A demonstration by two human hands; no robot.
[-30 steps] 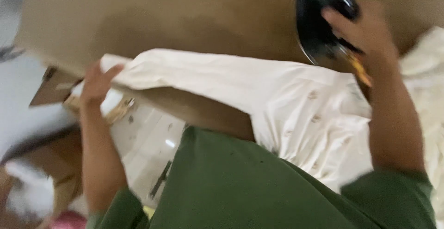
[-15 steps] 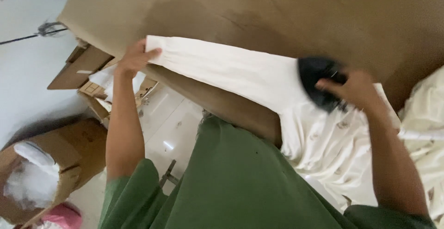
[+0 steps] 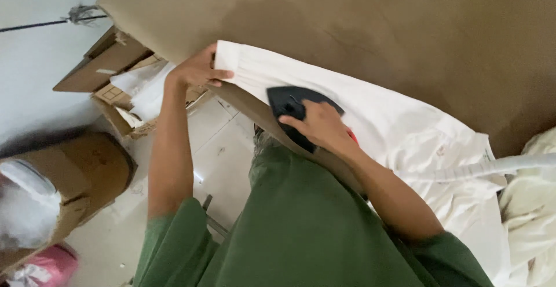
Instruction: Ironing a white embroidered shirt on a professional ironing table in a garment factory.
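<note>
Nearest, right hand (image 3: 319, 126) wrapped tight around a black iron (image 3: 296, 108), pressed flat on a white garment (image 3: 370, 119) spread over the tan ironing table (image 3: 347, 20). Farther left, left hand (image 3: 198, 68) pinching the garment's end at the table's edge. Cardboard boxes (image 3: 104, 72) beyond, on the floor.

Brown padded worktop (image 3: 405, 26), darker damp-looking patches near its middle. Lying on it: white garment (image 3: 399, 130) stretched along the near edge, black iron (image 3: 292, 110) resting on the cloth, pale crumpled fabric (image 3: 533, 206) heaped at the right end.
</note>
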